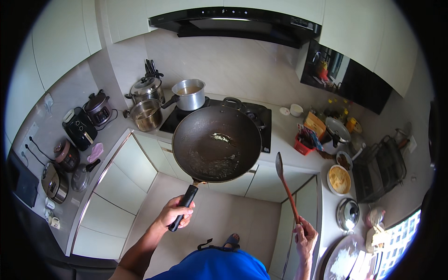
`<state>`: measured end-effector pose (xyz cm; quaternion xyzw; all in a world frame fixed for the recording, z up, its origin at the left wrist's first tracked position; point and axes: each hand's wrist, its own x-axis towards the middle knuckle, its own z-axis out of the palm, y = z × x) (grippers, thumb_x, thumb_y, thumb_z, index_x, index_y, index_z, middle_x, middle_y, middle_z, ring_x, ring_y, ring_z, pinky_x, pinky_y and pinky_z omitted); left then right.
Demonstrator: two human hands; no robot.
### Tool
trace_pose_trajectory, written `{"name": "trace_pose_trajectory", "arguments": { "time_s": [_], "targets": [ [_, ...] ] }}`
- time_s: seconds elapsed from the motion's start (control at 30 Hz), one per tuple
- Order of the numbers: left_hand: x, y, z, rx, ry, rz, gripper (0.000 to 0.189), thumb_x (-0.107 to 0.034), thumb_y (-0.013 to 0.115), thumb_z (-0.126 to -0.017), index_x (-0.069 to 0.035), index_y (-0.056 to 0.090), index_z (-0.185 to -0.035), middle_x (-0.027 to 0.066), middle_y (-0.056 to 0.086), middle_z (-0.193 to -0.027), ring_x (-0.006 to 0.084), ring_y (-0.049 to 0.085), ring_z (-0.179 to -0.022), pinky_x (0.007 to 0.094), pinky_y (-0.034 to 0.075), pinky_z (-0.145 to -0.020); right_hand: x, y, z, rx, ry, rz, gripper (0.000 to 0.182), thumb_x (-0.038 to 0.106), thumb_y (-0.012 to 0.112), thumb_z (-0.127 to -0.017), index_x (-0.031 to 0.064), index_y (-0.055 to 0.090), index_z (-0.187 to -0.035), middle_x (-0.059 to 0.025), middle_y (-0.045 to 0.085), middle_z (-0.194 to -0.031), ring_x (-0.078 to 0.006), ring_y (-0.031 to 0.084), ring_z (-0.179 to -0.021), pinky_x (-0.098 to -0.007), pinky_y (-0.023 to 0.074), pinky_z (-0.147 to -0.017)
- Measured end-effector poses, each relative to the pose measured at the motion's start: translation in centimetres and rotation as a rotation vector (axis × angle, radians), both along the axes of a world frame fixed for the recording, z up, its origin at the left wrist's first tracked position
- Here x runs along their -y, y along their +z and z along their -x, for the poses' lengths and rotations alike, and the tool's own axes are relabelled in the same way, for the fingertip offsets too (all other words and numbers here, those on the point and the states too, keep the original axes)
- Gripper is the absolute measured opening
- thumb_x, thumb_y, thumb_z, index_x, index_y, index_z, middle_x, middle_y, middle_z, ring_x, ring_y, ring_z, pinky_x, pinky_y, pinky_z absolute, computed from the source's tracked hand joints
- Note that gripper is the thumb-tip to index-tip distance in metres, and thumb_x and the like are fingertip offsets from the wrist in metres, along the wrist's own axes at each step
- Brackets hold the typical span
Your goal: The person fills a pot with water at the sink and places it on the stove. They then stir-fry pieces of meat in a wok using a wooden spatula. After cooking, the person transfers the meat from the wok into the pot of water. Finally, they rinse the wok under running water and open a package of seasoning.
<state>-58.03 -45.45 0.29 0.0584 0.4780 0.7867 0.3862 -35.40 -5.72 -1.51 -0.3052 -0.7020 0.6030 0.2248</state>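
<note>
My left hand (177, 212) is closed around the black handle of a large dark wok (217, 143). The wok is tilted towards me, and its inside looks wet and shiny, with no food visible in it. Its far rim overlaps the black gas hob (266, 134), while the near part is over the floor. To the right, my right hand (305, 233) grips the end of a long wooden-handled spatula or spoon (287, 189). The head of this utensil points up and stands apart from the wok's right side.
Behind the wok, an aluminium saucepan (191, 99) holds liquid; a steel pot (147, 117) stands left of it. On the right counter are a red basket (303, 145), a bowl of yellowish food (338, 179) and a pot lid (347, 214). Several cookers line the left counter (117, 140).
</note>
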Motion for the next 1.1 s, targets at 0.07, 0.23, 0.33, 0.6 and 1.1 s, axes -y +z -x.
{"name": "trace_pose_trajectory", "arguments": {
  "time_s": [0.07,0.23,0.33,0.6,1.1],
  "targets": [
    [-0.9,1.0,2.2,0.018,0.062,0.015,0.017,0.003,0.061,-0.091,-0.002,0.056,-0.106,0.0051,0.053,-0.069,0.0141,0.051,-0.044,0.0298,0.037,-0.039,-1.2,1.0,2.9,0.025,0.045,-0.021,0.036,0.021,0.07,-0.098,0.0001,0.069,-0.127,-0.0008,0.065,-0.072,-0.0028,0.047,-0.052,-0.0206,0.0348,-0.048],
    [-2.4,3.1,7.4,0.022,0.206,0.018,0.017,0.001,0.061,-0.088,-0.001,0.057,-0.105,0.0052,0.052,-0.068,0.0147,0.049,-0.043,0.0308,0.037,-0.038,-4.4,2.3,9.3,0.085,0.135,-0.082,0.038,0.021,0.069,-0.098,-0.0013,0.068,-0.128,-0.0023,0.065,-0.073,-0.004,0.049,-0.054,-0.0214,0.0383,-0.05],
    [-2.5,4.8,11.2,0.001,0.313,0.023,0.016,-0.002,0.061,-0.087,0.002,0.059,-0.103,0.0046,0.05,-0.067,0.0144,0.047,-0.042,0.0309,0.036,-0.037,-6.1,2.6,12.6,0.113,0.186,-0.071,0.039,0.022,0.07,-0.097,-0.0011,0.068,-0.129,-0.0022,0.066,-0.074,-0.0049,0.05,-0.057,-0.0225,0.0412,-0.053],
    [0.0,8.5,23.0,-0.109,0.48,0.131,0.014,-0.005,0.062,-0.085,0.0,0.057,-0.097,0.0017,0.052,-0.066,0.0113,0.046,-0.044,0.0283,0.035,-0.037,-7.4,1.4,18.1,0.134,0.24,-0.058,0.043,0.023,0.072,-0.096,-0.0025,0.067,-0.131,-0.003,0.067,-0.079,-0.008,0.056,-0.067,-0.0256,0.0471,-0.062],
    [5.7,10.5,40.2,-0.226,0.548,0.233,0.009,-0.008,0.064,-0.085,-0.004,0.058,-0.091,0.0003,0.053,-0.066,0.0099,0.047,-0.043,0.0262,0.034,-0.038,-1.7,3.0,30.1,0.134,0.115,-0.025,0.04,0.021,0.069,-0.097,-0.0015,0.068,-0.13,-0.0026,0.066,-0.075,-0.005,0.051,-0.057,-0.022,0.0408,-0.052]
  ]
}}
